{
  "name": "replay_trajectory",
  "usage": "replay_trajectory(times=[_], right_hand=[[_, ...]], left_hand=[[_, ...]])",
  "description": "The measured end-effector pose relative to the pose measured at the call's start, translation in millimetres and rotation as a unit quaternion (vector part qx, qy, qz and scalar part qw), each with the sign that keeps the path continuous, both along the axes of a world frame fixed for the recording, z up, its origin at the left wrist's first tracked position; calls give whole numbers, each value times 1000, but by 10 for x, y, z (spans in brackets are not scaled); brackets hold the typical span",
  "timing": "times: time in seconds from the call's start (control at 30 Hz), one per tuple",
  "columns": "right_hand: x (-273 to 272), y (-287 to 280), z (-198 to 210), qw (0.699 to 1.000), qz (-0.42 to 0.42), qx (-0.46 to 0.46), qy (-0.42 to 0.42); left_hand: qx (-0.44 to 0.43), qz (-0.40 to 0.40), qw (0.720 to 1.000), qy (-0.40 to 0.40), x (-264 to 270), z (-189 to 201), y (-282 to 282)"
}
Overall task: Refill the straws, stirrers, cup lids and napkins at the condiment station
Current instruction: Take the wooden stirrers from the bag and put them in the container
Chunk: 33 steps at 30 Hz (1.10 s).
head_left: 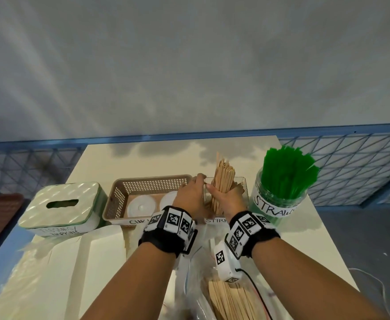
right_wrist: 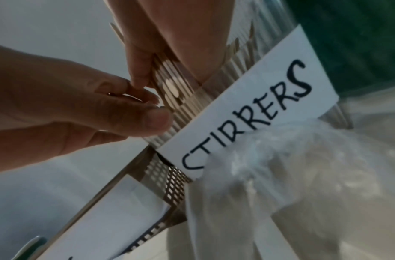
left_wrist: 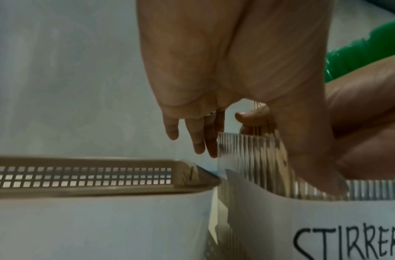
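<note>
Head view bright, bowed at the edges; both wrist views dim, soft, perhaps motion-blurred.

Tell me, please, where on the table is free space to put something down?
Bare table lies behind the tissue box and the lid basket, up to the far edge. A bare strip lies near the right edge, before the straw jar. The front middle is crowded with plastic bags and spare stirrers.

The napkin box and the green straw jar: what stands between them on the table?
In the head view, between the napkin box and straw jar stand the beige lid basket, then the clear stirrer holder, where both hands work.
</note>
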State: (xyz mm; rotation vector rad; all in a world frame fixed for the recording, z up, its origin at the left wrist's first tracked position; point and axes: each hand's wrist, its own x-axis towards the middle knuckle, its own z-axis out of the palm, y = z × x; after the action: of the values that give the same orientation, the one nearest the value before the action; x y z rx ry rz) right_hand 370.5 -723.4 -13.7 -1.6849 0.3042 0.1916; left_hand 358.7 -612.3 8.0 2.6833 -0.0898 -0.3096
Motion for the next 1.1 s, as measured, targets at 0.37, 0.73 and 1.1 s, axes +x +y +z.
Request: replay_trajectory(times=[0.37, 0.73, 1.1], right_hand=[[-11, 16, -39, 994, 59, -94, -19], [-37, 6, -19, 979, 123, -164, -13], [-74, -52, -49, 976, 136, -168, -30]], left_hand=[[-16, 7, 1000, -26, -95, -14, -45], [-95, -3, 995, -8, -83, -23, -46], [-261, -64, 963, 10, -3, 295, -37]])
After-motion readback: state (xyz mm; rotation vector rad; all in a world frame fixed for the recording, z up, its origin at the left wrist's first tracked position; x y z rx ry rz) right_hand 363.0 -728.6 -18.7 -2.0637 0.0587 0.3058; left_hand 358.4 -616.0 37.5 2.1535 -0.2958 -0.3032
